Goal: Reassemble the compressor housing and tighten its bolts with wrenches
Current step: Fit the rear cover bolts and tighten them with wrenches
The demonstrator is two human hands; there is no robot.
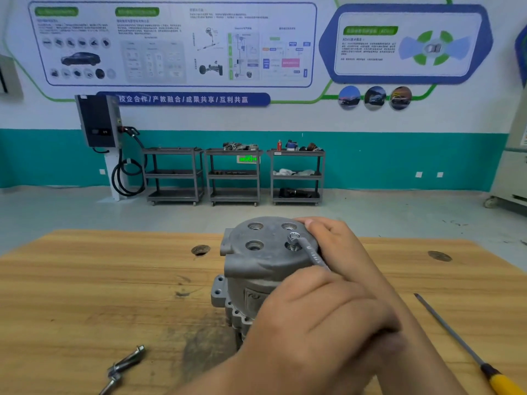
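The grey cast compressor housing (256, 269) stands upright on the wooden table (99, 295). Its end cover faces up and shows four bolt holes. A bolt (293, 238) sits in the near right hole, and a wrench (313, 256) is fitted over its head. My left hand (319, 312) comes in from below and grips the wrench handle, hiding most of it. My right hand (333, 240) grips the far right side of the cover, with fingertips on its rim. The other three holes are empty.
Two loose bolts (122, 369) lie on the table at the near left. A screwdriver (456, 343) with a yellow handle lies at the right. The tabletop has round holes (200, 250). Grey carts (233, 175) stand against the far wall.
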